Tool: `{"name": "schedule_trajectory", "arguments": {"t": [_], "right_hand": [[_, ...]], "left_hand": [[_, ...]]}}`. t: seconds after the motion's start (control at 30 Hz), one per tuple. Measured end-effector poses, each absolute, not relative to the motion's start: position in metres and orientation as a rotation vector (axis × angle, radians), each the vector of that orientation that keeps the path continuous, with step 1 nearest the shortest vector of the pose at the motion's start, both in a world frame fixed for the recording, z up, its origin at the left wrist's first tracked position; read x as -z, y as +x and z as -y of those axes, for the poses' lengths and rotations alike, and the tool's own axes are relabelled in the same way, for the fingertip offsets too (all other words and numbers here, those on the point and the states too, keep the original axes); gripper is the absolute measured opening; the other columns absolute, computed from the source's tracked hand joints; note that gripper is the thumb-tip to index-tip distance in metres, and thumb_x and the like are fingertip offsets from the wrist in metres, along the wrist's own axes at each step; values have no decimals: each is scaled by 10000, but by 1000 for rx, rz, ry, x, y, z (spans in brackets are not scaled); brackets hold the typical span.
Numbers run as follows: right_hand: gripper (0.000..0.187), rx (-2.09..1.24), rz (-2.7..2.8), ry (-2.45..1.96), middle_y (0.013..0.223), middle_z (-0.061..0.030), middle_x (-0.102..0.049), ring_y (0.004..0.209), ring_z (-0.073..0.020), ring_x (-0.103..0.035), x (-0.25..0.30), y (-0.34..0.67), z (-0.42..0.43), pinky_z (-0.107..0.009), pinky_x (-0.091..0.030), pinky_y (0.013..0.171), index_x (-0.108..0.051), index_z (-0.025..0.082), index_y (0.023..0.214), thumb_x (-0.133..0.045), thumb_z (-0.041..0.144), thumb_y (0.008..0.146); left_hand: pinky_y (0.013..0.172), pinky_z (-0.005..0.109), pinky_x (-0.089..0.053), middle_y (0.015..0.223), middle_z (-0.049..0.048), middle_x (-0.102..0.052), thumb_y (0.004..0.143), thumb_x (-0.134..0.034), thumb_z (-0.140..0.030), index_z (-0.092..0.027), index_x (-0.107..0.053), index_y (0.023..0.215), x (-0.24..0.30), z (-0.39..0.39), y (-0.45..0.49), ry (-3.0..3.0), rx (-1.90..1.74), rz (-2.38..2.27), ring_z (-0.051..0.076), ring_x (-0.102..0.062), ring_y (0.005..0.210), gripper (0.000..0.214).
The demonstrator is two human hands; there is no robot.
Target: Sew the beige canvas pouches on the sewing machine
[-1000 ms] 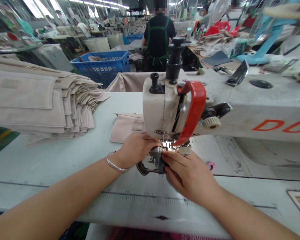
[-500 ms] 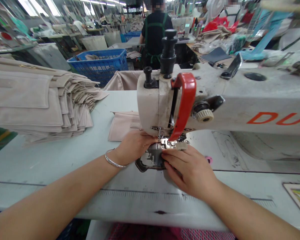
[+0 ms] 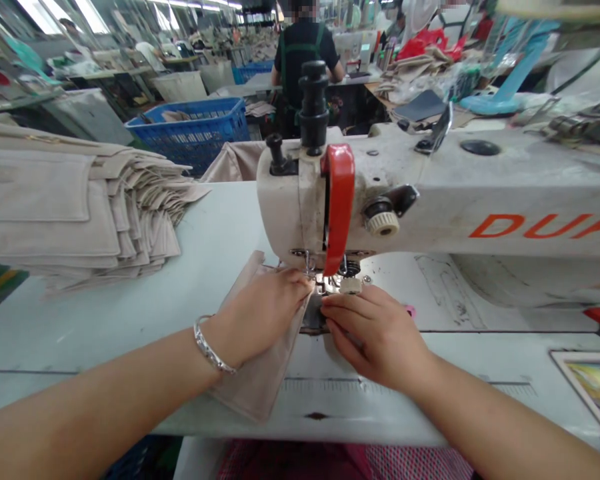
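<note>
The beige fabric (image 3: 263,390) has swung round beneath my left grip (image 3: 265,310), apparently bringing another edge to the presser foot (image 3: 324,285); I can't tell whether that or my right grip (image 3: 380,337) is clenched.

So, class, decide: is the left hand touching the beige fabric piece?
Touching. The head view shows the left hand lying over the beige fabric piece, fingers pressed on it beside the presser foot.

bare forearms (image 3: 125,383), silver bracelet (image 3: 207,352) on left wrist (image 3: 219,341), pink checked garment (image 3: 410,461)
</note>
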State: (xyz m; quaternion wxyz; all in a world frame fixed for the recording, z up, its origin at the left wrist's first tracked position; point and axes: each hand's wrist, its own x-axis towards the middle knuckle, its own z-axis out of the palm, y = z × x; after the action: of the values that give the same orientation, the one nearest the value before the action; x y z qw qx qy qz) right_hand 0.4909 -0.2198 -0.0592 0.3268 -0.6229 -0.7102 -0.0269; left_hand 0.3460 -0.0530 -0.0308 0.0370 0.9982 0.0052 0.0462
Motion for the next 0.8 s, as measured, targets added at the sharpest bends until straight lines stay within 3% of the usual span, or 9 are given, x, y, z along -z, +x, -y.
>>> {"name": "schedule_trajectory", "arguments": {"t": [0.3,0.4,0.5,0.57,0.63,0.73,0.8], "right_hand": [[222,10,1926,-1631,1053,-92,-714,942,-235,-616,58,489,220,-415,-497,828,-690,143,1069,-517,168,933],[278,-6,1982,-1666,1150,-95,-686,979,-251,-597,62,491,220,-434,-489,833,-668,165,1158,-508,161,931],[335,-3,2014,-1687,1200,-93,-665,1019,-255,-582,67,491,220,-445,-480,857,-632,192,1239,-496,142,937],[364,-8,2033,-1659,1207,-86,-665,1047,-249,-581,70,491,220,-443,-478,881,-605,196,1278,-498,129,936],[353,-21,2024,-1618,1219,-77,-666,1062,-238,-587,71,490,220,-435,-479,903,-606,183,1260,-509,118,927],[270,-13,1959,-1589,1214,-74,-674,1059,-228,-606,72,490,221,-424,-488,924,-648,156,1136,-520,97,906],[283,2,1948,-1583,1222,-75,-673,1058,-224,-615,72,491,222,-418,-499,921,-634,153,1156,-517,92,906]], "left_hand": [[1054,417,-443,1211,84,-637,951,-485,-100,-161,-594,1186,27,56,343,2867,-48,-119,213,-573,1167,266],[1076,460,-431,1331,123,-569,912,-611,-241,-168,-524,1309,22,51,320,2884,-179,-396,272,-518,1257,413],[937,527,-506,1208,161,-613,774,-739,-501,-142,-530,1287,26,40,286,2863,-255,-883,364,-586,1131,660],[762,464,-565,1047,125,-660,739,-737,-567,-139,-513,1299,32,34,267,2693,-175,-1092,322,-667,912,740],[674,396,-575,1002,92,-682,751,-739,-512,-163,-484,1323,36,33,256,2413,-142,-1149,271,-691,802,717],[721,375,-594,1097,108,-700,784,-728,-389,-175,-517,1253,32,43,256,1817,-180,-1032,258,-715,868,557],[725,373,-601,1087,127,-713,791,-723,-362,-149,-549,1207,27,56,261,1404,-139,-987,270,-724,867,499]]}}
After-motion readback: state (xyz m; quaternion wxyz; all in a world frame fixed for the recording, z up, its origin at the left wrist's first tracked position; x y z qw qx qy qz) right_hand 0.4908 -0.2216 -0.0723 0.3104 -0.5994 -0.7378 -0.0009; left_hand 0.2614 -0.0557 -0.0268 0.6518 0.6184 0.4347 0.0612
